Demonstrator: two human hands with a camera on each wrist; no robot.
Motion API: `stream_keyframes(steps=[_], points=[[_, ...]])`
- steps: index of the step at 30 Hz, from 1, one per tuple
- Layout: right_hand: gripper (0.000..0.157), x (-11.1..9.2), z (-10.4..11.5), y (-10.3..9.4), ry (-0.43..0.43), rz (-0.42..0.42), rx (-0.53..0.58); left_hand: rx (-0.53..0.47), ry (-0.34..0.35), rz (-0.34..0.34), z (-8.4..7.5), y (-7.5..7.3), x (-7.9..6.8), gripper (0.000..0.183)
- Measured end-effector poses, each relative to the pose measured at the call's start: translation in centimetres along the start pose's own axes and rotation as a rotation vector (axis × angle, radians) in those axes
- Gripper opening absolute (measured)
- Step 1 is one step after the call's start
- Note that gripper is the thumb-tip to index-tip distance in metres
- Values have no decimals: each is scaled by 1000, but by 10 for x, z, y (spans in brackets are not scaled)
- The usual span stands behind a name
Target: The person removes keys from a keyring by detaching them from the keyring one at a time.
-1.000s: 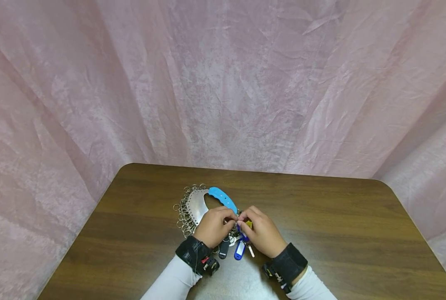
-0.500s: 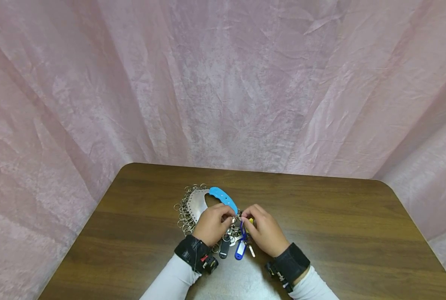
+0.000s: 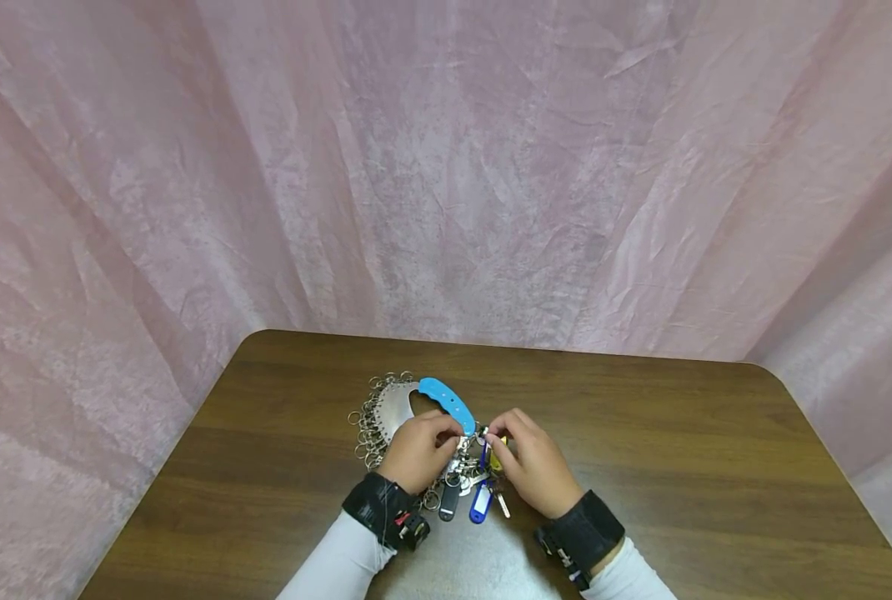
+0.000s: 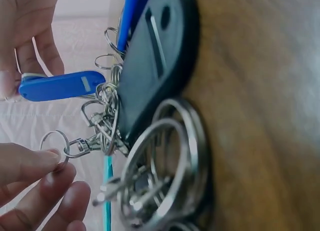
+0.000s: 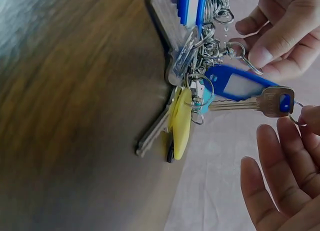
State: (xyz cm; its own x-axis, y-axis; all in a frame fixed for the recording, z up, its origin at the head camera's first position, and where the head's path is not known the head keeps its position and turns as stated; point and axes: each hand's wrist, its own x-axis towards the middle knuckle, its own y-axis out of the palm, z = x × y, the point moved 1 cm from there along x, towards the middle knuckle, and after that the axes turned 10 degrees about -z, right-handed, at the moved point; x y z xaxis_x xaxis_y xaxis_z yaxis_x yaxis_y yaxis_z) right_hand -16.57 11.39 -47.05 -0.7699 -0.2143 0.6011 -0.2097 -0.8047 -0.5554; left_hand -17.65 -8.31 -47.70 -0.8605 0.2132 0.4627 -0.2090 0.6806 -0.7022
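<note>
Between thumb and fingertips, my left hand [image 3: 418,450] pinches a small metal split ring [image 4: 53,132] linked to a swivel clasp [image 4: 81,146]. My right hand [image 3: 533,468] pinches another key ring [image 5: 294,122], which carries a brass-coloured key [image 5: 276,102] and a blue key tag [image 5: 243,84] with a white label. In the right wrist view that key and tag hang apart from the left fingers. Below both hands lies a cluster of rings and clasps, with a dark key tag [image 4: 155,56], a second blue tag [image 3: 481,503] and a yellow tag [image 5: 182,123].
Left of the hands, a curved silver metal plate [image 3: 393,408] with a blue handle [image 3: 446,402] lies on the wooden table [image 3: 679,433]. Small metal rings [image 3: 368,433] line its outer edge. A pink curtain [image 3: 446,167] hangs behind the table.
The hands were close together at the fingertips and have drawn apart, left hand slightly left, right hand slightly right. More of the ring cluster shows between them. The handled plate stays in place.
</note>
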Motion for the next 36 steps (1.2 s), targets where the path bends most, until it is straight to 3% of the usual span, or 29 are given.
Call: stream_keyframes(steps=[10,16,25,36], points=[[13,-2,-6,-18,-26,-22,26,-1,-43,32,6,-1,-2,6],[12,-3,-11,-31,-20,-27,-17,15,-63,33,6,-1,-2,7],[10,-8,-16,-42,-3,-46,-37,46,-58,-1,4,1,-2,7],[11,-11,-27,-63,32,-107,-82,56,-63,11,4,2,-1,7]])
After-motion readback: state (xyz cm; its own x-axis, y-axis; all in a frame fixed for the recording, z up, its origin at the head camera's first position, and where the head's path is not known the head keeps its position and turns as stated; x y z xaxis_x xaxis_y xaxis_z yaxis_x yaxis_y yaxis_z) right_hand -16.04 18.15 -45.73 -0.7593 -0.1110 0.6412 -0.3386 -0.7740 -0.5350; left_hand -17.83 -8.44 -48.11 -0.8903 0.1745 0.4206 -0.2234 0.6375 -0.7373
